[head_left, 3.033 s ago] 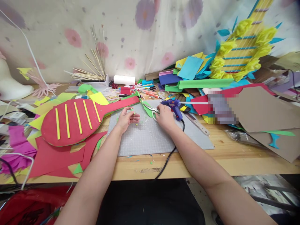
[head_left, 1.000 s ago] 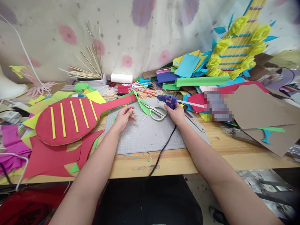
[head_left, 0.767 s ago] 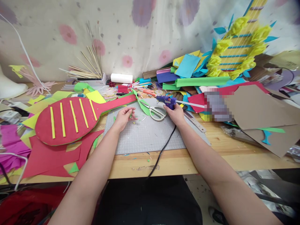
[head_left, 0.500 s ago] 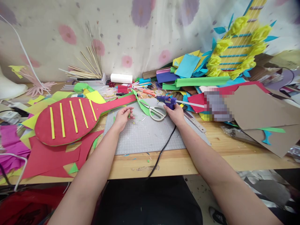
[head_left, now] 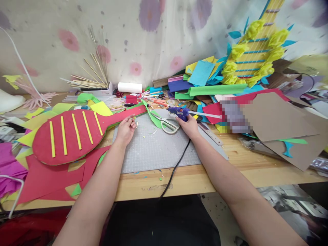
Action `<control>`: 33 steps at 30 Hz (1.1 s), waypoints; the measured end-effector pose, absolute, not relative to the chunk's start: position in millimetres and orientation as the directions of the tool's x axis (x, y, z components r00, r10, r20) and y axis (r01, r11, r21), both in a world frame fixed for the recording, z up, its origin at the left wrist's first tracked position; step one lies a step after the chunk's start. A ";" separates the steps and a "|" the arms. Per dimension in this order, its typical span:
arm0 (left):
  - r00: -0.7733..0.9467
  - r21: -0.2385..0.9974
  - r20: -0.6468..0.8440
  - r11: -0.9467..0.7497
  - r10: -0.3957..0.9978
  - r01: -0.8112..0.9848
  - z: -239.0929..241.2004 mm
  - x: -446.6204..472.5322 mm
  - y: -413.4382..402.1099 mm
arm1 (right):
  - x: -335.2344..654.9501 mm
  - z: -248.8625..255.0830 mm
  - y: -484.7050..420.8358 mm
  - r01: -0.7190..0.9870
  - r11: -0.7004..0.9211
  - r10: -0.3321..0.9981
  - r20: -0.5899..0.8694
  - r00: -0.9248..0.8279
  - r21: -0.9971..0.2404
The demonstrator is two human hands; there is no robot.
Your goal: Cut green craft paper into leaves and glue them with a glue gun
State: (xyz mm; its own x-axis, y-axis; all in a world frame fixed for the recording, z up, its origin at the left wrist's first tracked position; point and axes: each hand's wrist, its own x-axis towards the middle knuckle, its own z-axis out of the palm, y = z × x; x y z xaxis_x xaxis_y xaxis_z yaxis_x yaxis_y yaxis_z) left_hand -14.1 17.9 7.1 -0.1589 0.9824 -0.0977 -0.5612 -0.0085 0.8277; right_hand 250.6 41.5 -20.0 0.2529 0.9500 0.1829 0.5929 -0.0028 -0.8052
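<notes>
My right hand (head_left: 190, 124) is closed around the handle of a blue glue gun (head_left: 178, 111) at the far edge of the grey cutting mat (head_left: 159, 150); its black cord (head_left: 176, 167) trails toward me. White-handled scissors (head_left: 167, 123) lie just left of that hand. My left hand (head_left: 125, 129) is curled at the mat's left edge, pinching a small green scrap beside the neck of a red guitar-shaped cutout (head_left: 74, 135) with yellow strips.
Red paper offcuts (head_left: 51, 177) lie front left, magenta paper (head_left: 10, 164) further left. Wooden sticks (head_left: 89, 80) and a white roll (head_left: 129, 87) stand at the back. Stacked coloured sheets (head_left: 205, 78), a yellow guitar model (head_left: 253, 54) and brown cardboard (head_left: 279, 119) crowd the right.
My right hand left the scissors and closed on the glue gun. My left hand shifted left toward the red cutout's neck. The camera view drifted slightly.
</notes>
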 end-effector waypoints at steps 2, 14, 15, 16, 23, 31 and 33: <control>-0.138 0.829 -0.111 0.015 0.984 -0.559 8.0 -11.3 17.0 | 249.6 -18.5 40.8 0.590 -0.006 0.951 0.178 0.253 -0.807; -0.113 0.844 -0.092 0.017 0.989 -0.536 3.2 -8.1 13.9 | 251.3 -20.0 40.9 0.570 0.006 0.950 0.182 0.253 -0.822; -0.106 0.848 -0.082 0.013 0.991 -0.530 3.0 -8.1 13.5 | 251.7 -19.9 40.6 0.566 0.004 0.950 0.180 0.255 -0.825; -0.105 0.853 -0.076 0.010 0.992 -0.522 3.0 -7.8 13.0 | 252.2 -19.9 40.3 0.562 0.002 0.950 0.177 0.258 -0.827; -0.105 0.892 -0.103 0.045 0.989 -0.450 4.9 -5.8 8.7 | 254.6 -23.4 41.2 0.521 0.016 0.941 0.188 0.280 -0.854; -0.104 0.883 -0.114 0.053 0.988 -0.466 4.0 -8.7 10.4 | 250.8 -19.5 40.0 0.515 -0.004 0.937 0.177 0.302 -0.857; -0.087 0.868 -0.127 0.068 0.988 -0.492 4.4 -9.5 12.2 | 249.2 -19.4 40.5 0.520 -0.004 0.939 0.176 0.296 -0.854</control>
